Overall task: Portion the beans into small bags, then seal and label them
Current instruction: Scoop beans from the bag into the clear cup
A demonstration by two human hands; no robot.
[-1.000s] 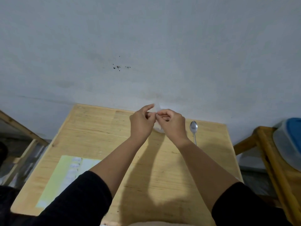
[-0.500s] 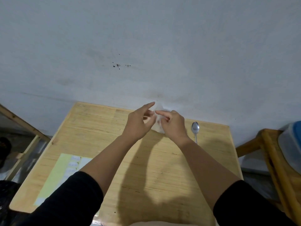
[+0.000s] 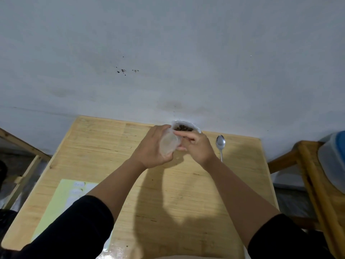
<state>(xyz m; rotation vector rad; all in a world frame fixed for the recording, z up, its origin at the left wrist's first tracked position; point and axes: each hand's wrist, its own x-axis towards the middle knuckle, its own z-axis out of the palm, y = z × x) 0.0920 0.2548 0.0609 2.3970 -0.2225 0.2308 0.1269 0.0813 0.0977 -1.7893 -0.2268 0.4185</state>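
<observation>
I have a small clear bag (image 3: pixel 169 145) up off the surface (image 3: pixel 104 146), held between both hands. My left hand (image 3: pixel 151 148) has its grip curled round the bag's lower body, fingers wrapped under it; my right hand (image 3: pixel 197 146) pinches the bag's upper edge with fingers (image 3: pixel 183 134) laid across it. Just beyond the right grip sits the open sack of beans (image 3: pixel 183 128), dark beans visible at its mouth.

I judge the bag to be featherlight, limp and slick: it will crumple and slide rather than hold shape, so the best hold is at the mouth's two rims, pulled apart, with a palm cupping the bottom once beans go in. The spoon (image 3: pixel 220 144) lies just outside the right grip.

Against the frame half a second ago, the two hands have dropped slightly and turned; then both pinched at the film's top, now the left cradles the bag and the beans show.
</observation>
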